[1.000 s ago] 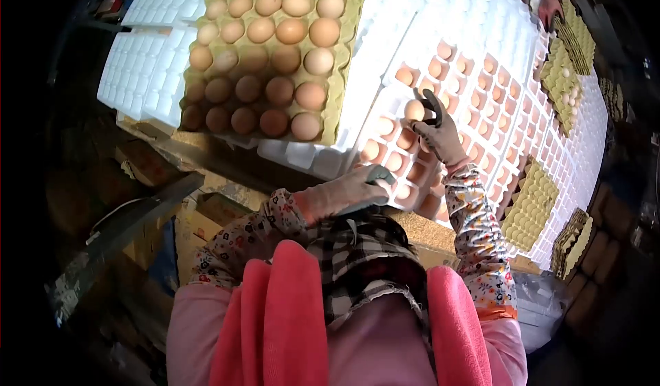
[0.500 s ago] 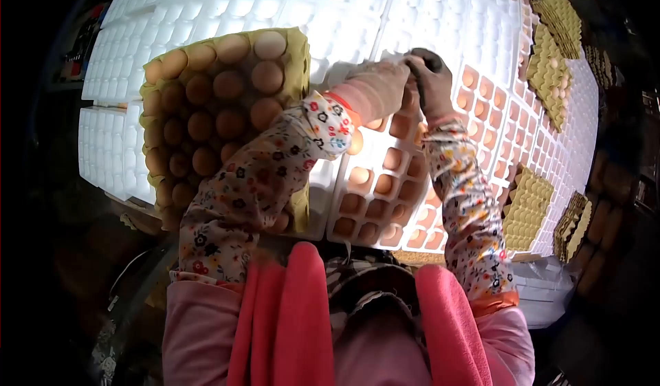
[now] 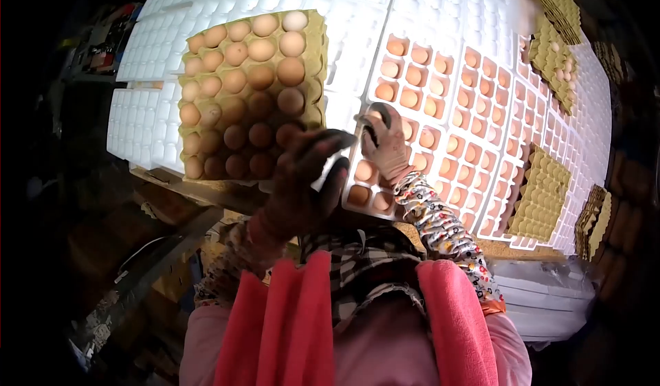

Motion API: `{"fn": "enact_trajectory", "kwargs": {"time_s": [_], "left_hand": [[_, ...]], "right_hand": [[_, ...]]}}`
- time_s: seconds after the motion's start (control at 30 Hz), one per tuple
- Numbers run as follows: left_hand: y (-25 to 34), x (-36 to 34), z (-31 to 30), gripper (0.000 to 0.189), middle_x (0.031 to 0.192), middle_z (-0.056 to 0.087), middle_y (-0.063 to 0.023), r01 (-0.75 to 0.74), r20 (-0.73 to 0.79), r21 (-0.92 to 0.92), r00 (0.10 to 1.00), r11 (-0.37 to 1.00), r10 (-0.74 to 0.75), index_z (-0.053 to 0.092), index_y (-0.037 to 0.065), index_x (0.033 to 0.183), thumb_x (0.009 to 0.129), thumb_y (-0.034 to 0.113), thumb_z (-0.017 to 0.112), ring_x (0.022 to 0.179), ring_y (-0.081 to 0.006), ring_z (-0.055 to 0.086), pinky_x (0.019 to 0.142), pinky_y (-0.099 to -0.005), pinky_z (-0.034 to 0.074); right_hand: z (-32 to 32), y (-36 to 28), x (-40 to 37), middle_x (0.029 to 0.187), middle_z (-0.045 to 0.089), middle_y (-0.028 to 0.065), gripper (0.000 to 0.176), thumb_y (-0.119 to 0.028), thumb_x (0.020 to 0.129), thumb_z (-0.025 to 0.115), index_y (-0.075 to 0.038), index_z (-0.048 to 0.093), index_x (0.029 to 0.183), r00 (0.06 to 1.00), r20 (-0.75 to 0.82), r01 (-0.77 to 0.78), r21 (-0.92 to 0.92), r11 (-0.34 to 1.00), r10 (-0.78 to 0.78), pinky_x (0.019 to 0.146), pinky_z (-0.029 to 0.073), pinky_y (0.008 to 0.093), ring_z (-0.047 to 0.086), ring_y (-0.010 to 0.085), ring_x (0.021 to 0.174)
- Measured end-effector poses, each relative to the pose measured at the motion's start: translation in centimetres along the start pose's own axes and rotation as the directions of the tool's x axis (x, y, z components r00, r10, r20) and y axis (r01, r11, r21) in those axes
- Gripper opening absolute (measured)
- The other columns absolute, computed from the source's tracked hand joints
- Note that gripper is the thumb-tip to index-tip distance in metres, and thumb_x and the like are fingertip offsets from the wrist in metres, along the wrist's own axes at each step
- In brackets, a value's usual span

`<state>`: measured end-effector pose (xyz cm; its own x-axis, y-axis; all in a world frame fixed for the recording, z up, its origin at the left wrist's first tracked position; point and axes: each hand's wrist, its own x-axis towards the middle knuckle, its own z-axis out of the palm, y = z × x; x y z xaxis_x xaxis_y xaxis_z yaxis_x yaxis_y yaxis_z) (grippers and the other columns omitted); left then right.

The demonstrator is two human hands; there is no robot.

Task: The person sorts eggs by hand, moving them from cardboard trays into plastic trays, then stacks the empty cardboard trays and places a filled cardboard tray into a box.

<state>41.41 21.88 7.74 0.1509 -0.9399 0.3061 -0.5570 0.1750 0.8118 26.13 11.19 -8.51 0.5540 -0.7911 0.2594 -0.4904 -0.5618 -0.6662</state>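
Eggs [image 3: 411,98] sit in the white tray [image 3: 352,56]. The right hand [image 3: 386,145] curls its grip round one egg [image 3: 375,118] over a cell and should seat it softly. Left hand [image 3: 309,173] hovers spread and empty beside the brown carton [image 3: 317,63].

The paper-pulp carton [image 3: 317,42] is looking rough and matt, and its eggs [image 3: 261,76] are showing smooth, dull shells. The white plastic trays [image 3: 350,35] are gleaming glossily. The left hand [image 3: 302,180] and right hand [image 3: 388,145] are wearing knitted cloth gloves.
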Motion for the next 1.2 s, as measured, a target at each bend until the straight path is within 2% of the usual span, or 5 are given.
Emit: {"fn": "enact_trajectory", "kwargs": {"time_s": [0.47,0.63,0.8,0.93,1.2], "left_hand": [[-7.4,-7.2,-5.8,0.026,0.094,0.059,-0.0102,-0.11,0.213,0.782,0.972,0.614,-0.096,0.062,0.014,0.1,0.077,0.025,0.064,0.086,-0.0297,0.06,0.075,-0.0413,0.049],[-7.1,-5.8,-10.8,0.039,0.109,0.06,-0.009,0.437,-0.056,-0.263,0.883,0.86,-0.465,0.059,0.005,0.113,0.081,0.027,0.069,0.099,-0.0208,0.059,0.087,-0.0339,0.048],[-6.3,-0.4,-14.4,0.046,0.094,0.066,-0.0109,0.331,0.316,0.4,0.825,0.855,-0.468,0.065,0.002,0.095,0.08,0.045,0.066,0.088,-0.023,0.062,0.078,-0.0355,0.048],[-10.1,0.1,-9.4,0.045,0.1,0.067,-0.0091,-0.396,0.605,0.722,0.759,0.567,-0.241,0.065,0.004,0.098,0.076,0.043,0.066,0.094,-0.0243,0.063,0.079,-0.0353,0.049],[-13.9,-0.1,-17.1,0.047,0.113,0.056,-0.0036,0.526,0.412,-0.594,0.849,0.608,-0.331,0.053,0.007,0.126,0.081,0.015,0.067,0.095,-0.0178,0.058,0.078,-0.0317,0.05]], "right_hand": [[-3.7,-15.2,0.5,0.114,0.051,0.0222,0.055,-0.029,0.078,0.07,-0.007,0.05,0.124,0.833,0.448,0.381,-0.037,0.924,-0.325,0.085,0.047,0.0433,0.053,0.0376,0.103],[-2.7,-13.5,1.7,0.092,0.063,0.0136,0.042,-0.022,0.073,0.073,-0.002,0.058,0.106,0.901,0.361,0.115,0.334,0.935,-0.24,0.069,0.052,0.0371,0.064,0.028,0.082],[-1.1,-11.6,2.7,0.077,0.06,0.0065,0.025,-0.019,0.085,0.056,0.001,0.058,0.1,0.853,0.397,-0.417,0.909,-0.015,0.338,0.058,0.052,0.029,0.06,0.0182,0.063],[-2.1,-18.0,4.2,0.092,0.061,0.0199,0.04,-0.02,0.073,0.069,-0.005,0.06,0.108,0.938,0.345,0.023,0.051,0.998,-0.039,0.073,0.051,0.043,0.061,0.0357,0.085],[-1.4,-12.4,3.2,0.09,0.064,0.0038,0.036,-0.016,0.083,0.071,-0.001,0.058,0.112,0.89,0.357,-0.456,0.69,0.561,0.284,0.067,0.05,0.0278,0.061,0.0152,0.076]]}}
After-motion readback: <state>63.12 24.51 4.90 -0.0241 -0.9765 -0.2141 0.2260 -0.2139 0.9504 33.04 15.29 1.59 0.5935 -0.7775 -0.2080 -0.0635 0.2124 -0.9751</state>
